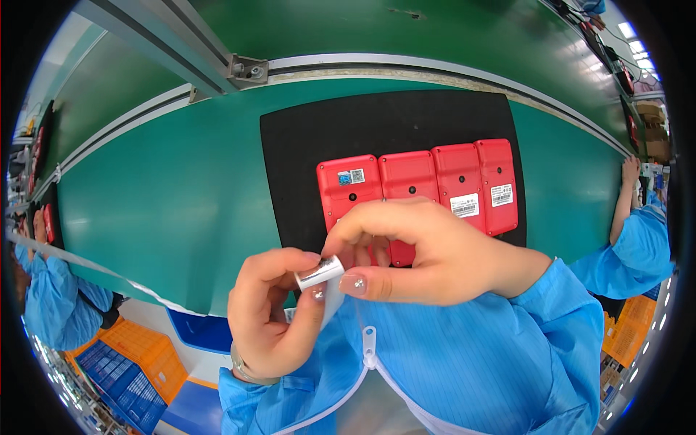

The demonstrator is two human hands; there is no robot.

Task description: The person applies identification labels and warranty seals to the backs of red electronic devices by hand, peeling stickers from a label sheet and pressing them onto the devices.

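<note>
1. Nearest us, the left hand [272,312] pinches the white roll [320,274] between thumb and forefinger; long axis slants left-near to right-far.
2. Right hand [435,254] bent, fingers curled, thumb just beside the roll's right end; we can't tell whether it grips anything.
3. Beyond, to the right: four red units [409,174] side by side, long axes running near-far, on a black mat [391,119]. Right hand nearer them, overlapping their near ends in our view.
</note>
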